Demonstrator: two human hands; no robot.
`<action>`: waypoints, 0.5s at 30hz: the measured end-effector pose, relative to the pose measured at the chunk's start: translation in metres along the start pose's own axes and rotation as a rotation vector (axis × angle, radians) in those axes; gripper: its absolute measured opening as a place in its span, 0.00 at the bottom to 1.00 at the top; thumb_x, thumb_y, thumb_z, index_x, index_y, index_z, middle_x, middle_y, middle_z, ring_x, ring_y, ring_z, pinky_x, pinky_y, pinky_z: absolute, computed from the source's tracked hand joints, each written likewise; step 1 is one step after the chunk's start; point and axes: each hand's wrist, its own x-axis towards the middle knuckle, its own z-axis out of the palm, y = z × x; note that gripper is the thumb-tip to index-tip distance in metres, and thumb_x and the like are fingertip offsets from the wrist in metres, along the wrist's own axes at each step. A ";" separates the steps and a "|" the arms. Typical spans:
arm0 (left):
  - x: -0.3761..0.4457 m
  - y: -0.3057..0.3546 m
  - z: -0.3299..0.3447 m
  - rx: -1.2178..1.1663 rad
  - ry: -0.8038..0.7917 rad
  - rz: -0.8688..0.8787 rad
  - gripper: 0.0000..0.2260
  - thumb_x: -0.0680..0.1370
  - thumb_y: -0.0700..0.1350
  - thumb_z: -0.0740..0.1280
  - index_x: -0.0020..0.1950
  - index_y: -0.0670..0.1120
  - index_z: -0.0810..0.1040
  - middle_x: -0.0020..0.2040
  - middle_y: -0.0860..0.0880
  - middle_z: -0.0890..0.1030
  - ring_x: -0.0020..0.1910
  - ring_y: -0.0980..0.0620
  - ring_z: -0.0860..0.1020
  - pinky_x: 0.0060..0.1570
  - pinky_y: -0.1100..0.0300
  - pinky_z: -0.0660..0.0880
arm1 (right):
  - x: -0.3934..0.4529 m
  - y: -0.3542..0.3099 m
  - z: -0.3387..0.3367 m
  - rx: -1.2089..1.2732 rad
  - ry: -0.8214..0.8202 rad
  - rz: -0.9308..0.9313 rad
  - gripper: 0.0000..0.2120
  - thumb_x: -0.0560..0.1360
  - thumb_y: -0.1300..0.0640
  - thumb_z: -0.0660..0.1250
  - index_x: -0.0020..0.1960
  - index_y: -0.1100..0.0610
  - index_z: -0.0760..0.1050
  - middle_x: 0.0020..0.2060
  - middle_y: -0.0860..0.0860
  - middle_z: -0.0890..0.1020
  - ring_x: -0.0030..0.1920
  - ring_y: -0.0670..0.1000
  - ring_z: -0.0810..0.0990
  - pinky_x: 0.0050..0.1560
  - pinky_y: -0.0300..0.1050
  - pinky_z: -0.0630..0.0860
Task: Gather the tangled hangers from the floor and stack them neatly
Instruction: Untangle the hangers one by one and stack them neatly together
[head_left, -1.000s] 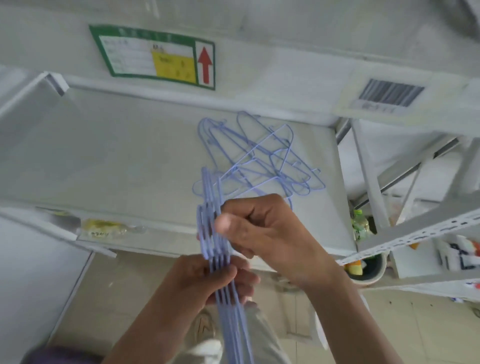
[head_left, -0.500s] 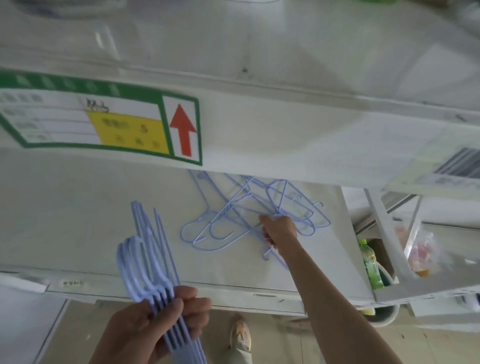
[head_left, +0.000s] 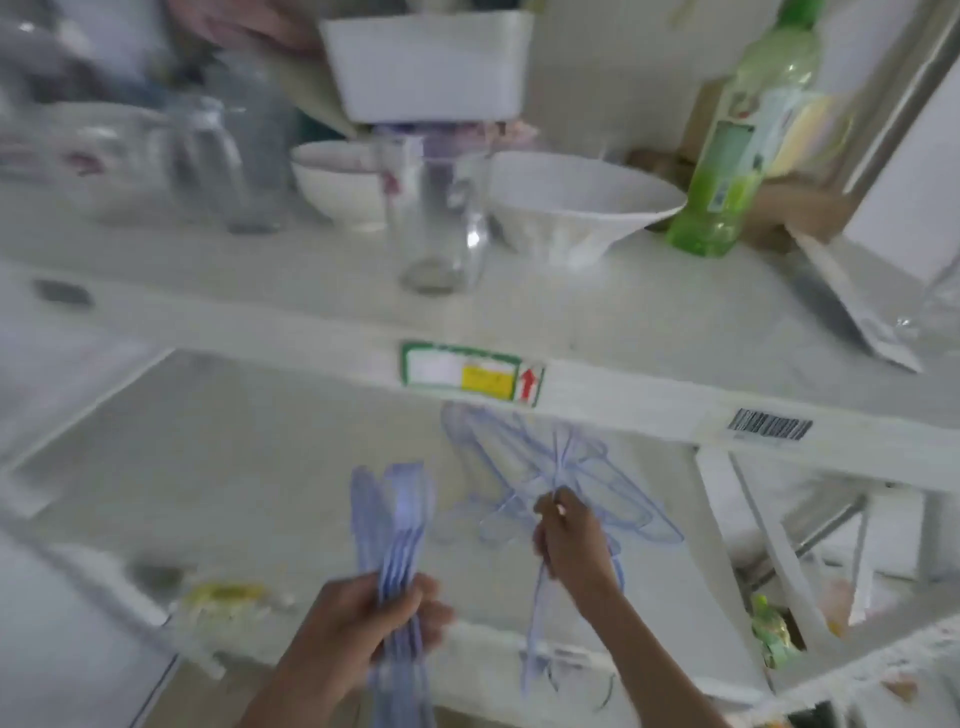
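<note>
A: Nearest the front edge of the lower shelf (head_left: 291, 467), what do you see?

B: The left hand (head_left: 374, 618) sits just in front of that edge, fingers curled tight round a bundle of hangers (head_left: 397, 519), their hooks standing up over the shelf. Blur hides the exact count; several, maybe five.

A: And the right hand (head_left: 571, 535)?

B: Reached in over the shelf, arm stretched forward, fingers and thumb pinching one wire of the tangled hangers (head_left: 561, 467). That heap lies toward the back right of the lower shelf, partly under the upper shelf's front rail (head_left: 649, 400). A loose hanger (head_left: 535, 639) hangs down past the front edge.

A: Any room?

B: The left half of the lower shelf lies open.

A: Farther off?

B: Above it, the rail bears one green label (head_left: 470, 373) and one barcode (head_left: 770, 426). On the upper shelf stand one glass (head_left: 441, 218), two bowls (head_left: 582, 208), one green bottle (head_left: 743, 140).
</note>
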 end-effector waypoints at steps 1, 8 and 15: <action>-0.004 0.003 0.003 -0.070 0.041 0.016 0.09 0.74 0.42 0.74 0.48 0.37 0.87 0.46 0.32 0.87 0.41 0.40 0.88 0.40 0.54 0.85 | -0.013 -0.006 -0.002 -0.046 -0.012 -0.051 0.11 0.84 0.59 0.61 0.45 0.62 0.74 0.21 0.51 0.76 0.17 0.44 0.68 0.19 0.35 0.62; -0.009 -0.002 0.003 0.058 0.096 0.054 0.07 0.82 0.39 0.68 0.55 0.41 0.86 0.49 0.43 0.89 0.50 0.47 0.88 0.54 0.55 0.83 | -0.128 -0.001 0.029 -0.069 -0.216 -0.148 0.16 0.84 0.53 0.59 0.38 0.51 0.70 0.23 0.52 0.78 0.24 0.47 0.71 0.29 0.43 0.69; -0.029 -0.027 -0.008 0.104 0.065 0.093 0.12 0.81 0.42 0.70 0.61 0.38 0.85 0.53 0.44 0.89 0.55 0.50 0.87 0.54 0.63 0.81 | -0.180 -0.001 0.075 -0.342 -0.402 -0.282 0.12 0.87 0.50 0.53 0.66 0.50 0.71 0.42 0.57 0.83 0.44 0.62 0.81 0.44 0.54 0.78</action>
